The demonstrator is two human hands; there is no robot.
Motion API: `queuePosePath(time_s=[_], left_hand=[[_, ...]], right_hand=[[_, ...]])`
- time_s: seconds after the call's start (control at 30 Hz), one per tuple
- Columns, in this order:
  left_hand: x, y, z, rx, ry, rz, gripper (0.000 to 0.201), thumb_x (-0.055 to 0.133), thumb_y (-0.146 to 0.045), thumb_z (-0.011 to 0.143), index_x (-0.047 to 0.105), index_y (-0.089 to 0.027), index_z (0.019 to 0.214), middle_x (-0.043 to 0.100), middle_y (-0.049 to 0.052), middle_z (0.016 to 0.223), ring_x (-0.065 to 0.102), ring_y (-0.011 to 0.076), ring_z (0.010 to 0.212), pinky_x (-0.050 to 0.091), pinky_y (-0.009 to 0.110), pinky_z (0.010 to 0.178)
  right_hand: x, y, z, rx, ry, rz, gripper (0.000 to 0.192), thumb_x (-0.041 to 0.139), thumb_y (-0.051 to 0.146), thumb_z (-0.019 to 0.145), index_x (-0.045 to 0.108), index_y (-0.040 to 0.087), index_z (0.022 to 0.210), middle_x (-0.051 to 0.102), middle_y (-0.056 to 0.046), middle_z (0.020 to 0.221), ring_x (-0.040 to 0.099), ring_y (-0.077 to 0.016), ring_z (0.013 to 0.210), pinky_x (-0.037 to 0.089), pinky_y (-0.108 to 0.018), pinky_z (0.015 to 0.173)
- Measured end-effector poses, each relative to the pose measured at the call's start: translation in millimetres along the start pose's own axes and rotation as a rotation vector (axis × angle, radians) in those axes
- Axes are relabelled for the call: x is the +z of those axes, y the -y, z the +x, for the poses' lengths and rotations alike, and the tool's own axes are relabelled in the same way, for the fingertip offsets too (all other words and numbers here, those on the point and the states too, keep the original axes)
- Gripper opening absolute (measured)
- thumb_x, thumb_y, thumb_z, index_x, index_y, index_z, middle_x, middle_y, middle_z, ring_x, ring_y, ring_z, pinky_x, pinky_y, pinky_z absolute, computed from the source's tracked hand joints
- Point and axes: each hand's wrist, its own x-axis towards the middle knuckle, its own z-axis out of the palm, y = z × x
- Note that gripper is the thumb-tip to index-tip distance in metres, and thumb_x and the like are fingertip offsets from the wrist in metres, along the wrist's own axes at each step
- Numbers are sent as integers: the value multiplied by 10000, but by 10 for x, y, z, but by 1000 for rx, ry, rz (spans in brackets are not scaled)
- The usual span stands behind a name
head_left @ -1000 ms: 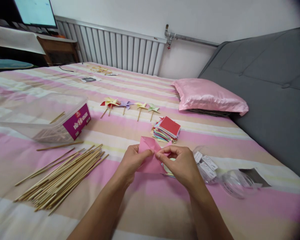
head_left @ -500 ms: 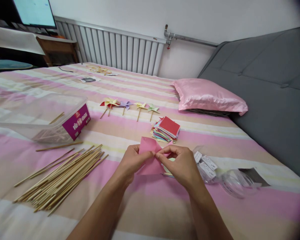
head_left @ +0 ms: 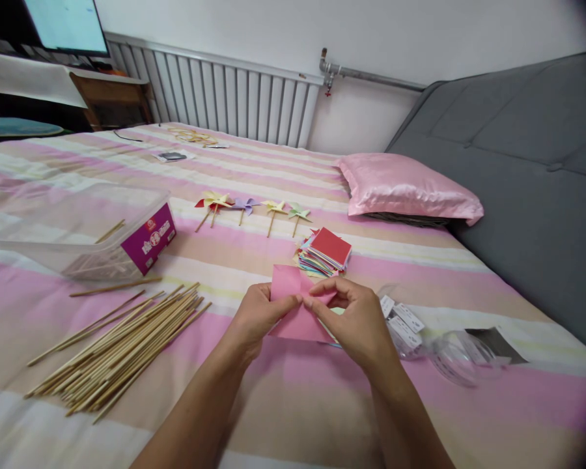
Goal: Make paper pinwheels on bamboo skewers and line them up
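On a striped bed (head_left: pixel 283 404), left hand (head_left: pixel 256 316) and right hand (head_left: pixel 356 319) pinch pink paper (head_left: pixel 293 312) in their fingers, apparently mid-fold; next the crease needs pressing.

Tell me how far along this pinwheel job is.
Done: five finished pinwheels lie in a row on the bed. In hand: the left hand and right hand pinch a pink paper square, partly folded, with no stick on it yet. Left: a stack of colored paper squares just beyond the hands and a pile of wooden sticks to the left look unused.
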Motion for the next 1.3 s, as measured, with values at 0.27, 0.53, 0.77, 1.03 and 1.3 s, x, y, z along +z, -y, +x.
queuePosePath(time_s=[0.27, 0.53, 0.77, 1.03, 1.3], left_hand=[[23, -23, 3, -4, -64, -13, 187, 718, -268, 561, 611, -118, 585, 561, -17, 490, 464, 90, 433, 311, 190, 433], [9, -5, 18, -17, -106, 49, 206, 703, -296, 585, 610, -114, 610, 534, -28, 489, 431, 74, 424, 279, 186, 424], [-46, 54, 78, 30, -265, -36, 215, 701, -295, 587, 581, -117, 591, 545, -30, 494, 454, 84, 442, 297, 196, 439], [-46, 2, 118, 65, -416, -319, 205, 712, -240, 517, 588, -121, 630, 594, -21, 508, 518, 116, 465, 363, 219, 463], [10, -69, 55, 22, -373, -467, 174, 714, -163, 492, 579, -118, 592, 602, -17, 489, 515, 101, 445, 382, 204, 444]], right_hand=[[-36, 63, 5, 84, -23, 176, 474, 653, 205, 675, 505, 232, 1124, 652, 17, 683, 643, -166, 592, 526, -280, 581], [-76, 25, 27, 72, -136, 215, 448, 670, 270, 700, 512, 200, 1113, 681, -32, 763, 667, -194, 708, 540, -329, 679], [-78, 9, 21, -46, -366, 209, 353, 653, 248, 733, 540, 199, 1064, 660, -35, 807, 650, -178, 775, 525, -337, 760], [-35, 72, -72, -100, 212, 76, 191, 601, 152, 744, 674, 227, 904, 680, 5, 720, 650, -131, 620, 532, -243, 608], [161, -36, -38, -170, 295, 84, 366, 544, 83, 759, 668, 284, 1038, 719, 19, 916, 680, -139, 766, 538, -256, 721]])
